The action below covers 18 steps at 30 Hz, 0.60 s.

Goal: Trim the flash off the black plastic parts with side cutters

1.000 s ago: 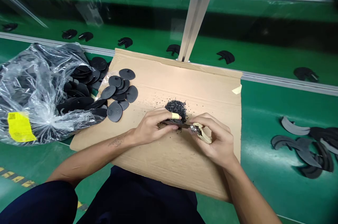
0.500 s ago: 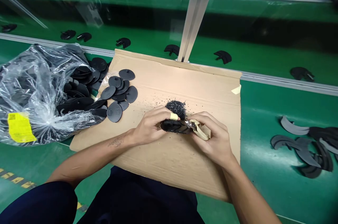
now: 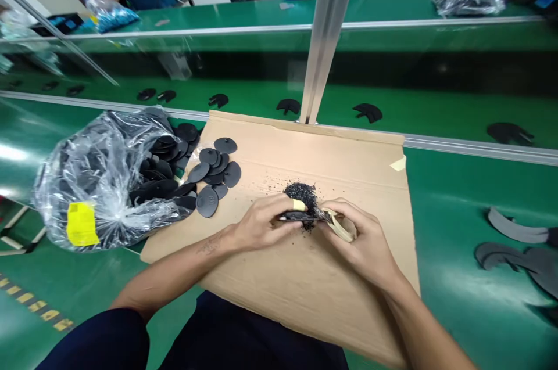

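Trimming is seen in hand at the middle of a cardboard sheet (image 3: 349, 172) laid on the green bench (image 3: 457, 213). A black disc (image 3: 296, 217) is pinched edge-on in the left hand (image 3: 261, 226), with the fingers closed round its near rim (one fingertip is wrapped in yellow tape). A small tape-wrapped tool (image 3: 340, 226) is gripped in the closed right hand (image 3: 368, 241), and its tip is set against the disc's right edge; whether a blade is bared cannot be told.

Just behind the disc a heap of black shavings (image 3: 300, 191) is gathered, with crumbs scattered about it. From that heap, a fair share of the work is judged done. A cluster of loose discs (image 3: 215, 169) lies at the sheet's left corner, and a clear plastic bag (image 3: 91, 184) beside it is well filled with more, so much is judged left. Curved black pieces (image 3: 514, 242) are spread on the bench well to the right.
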### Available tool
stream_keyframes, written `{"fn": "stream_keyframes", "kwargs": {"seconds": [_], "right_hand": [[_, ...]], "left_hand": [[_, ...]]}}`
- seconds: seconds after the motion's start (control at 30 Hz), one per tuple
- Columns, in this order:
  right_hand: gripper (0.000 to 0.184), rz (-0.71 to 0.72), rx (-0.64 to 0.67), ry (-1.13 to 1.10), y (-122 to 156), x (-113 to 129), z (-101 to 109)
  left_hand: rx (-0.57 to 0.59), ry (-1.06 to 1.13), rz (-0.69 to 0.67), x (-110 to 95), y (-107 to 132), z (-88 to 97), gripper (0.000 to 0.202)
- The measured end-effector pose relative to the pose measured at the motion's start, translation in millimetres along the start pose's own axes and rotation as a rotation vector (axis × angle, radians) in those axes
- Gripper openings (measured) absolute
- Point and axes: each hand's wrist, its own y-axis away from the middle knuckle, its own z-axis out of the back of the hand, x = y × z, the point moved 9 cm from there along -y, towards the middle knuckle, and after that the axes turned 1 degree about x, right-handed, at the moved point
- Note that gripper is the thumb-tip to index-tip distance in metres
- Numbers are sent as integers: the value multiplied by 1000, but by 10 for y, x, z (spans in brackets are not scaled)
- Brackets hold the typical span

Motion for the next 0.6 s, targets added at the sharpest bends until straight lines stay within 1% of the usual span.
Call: {"fn": "stream_keyframes", "kwargs": {"seconds": [0.07, 0.17, 0.23, 0.3, 0.37, 0.43, 0.5, 0.6], "right_hand": [[16, 21, 1, 4, -1, 2, 0], [17, 50, 10, 19, -4, 6, -17], [17, 56, 12, 41, -6, 2, -31], [16, 57, 3, 82, -9, -6, -33], [14, 60, -28, 136, -9, -15, -11], [13, 74, -71, 184, -9, -24, 30], [13, 94, -112, 224, -9, -34, 74], [13, 118, -151, 279, -12, -57, 124]], "left_hand": [[65, 39, 40, 36, -6, -60, 15], [103, 62, 90, 77, -9, -62, 14], [133, 47, 120, 101, -19, -13, 14], [160, -2, 167, 155, -41, 93, 15], [154, -64, 226, 266, -89, 279, 11], [125, -135, 296, 448, -164, 526, 18], [85, -215, 368, 695, -271, 818, 25], [-2, -339, 470, 1130, -475, 1330, 25]]}}
